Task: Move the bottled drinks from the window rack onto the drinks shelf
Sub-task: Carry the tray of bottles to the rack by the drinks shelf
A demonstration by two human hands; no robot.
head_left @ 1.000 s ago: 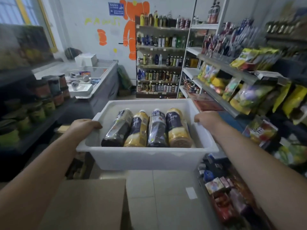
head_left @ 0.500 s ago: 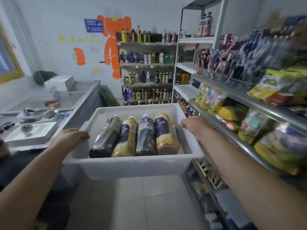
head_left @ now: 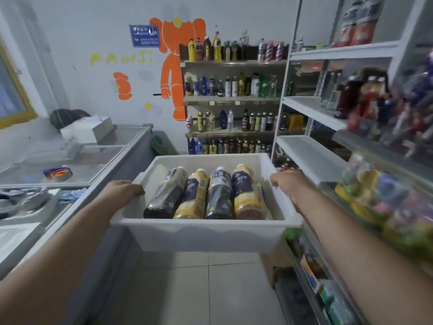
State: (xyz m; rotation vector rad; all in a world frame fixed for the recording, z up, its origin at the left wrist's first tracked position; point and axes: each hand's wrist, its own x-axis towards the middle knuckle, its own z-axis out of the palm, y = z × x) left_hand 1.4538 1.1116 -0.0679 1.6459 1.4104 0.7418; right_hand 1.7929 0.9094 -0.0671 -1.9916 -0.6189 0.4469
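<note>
I carry a white plastic bin (head_left: 201, 235) in front of me at waist height. My left hand (head_left: 121, 191) grips its left rim and my right hand (head_left: 290, 186) grips its right rim. Several bottled drinks (head_left: 206, 193) lie side by side in the bin, caps pointing away, alternating dark and yellow. The drinks shelf (head_left: 232, 100) stands against the far wall, its tiers lined with upright bottles.
A chest freezer (head_left: 98, 158) with glass lids runs along the left, with a white box (head_left: 89, 129) and a tape roll (head_left: 58, 173) on it. A white shelving unit (head_left: 311, 156) and snack racks (head_left: 386, 195) line the right. The tiled aisle (head_left: 199, 289) leads ahead.
I have walked forward down the aisle with the bin; the drinks shelf looks nearer and larger, and the dark rack at the left has passed out of view. Both hands keep their grip.
</note>
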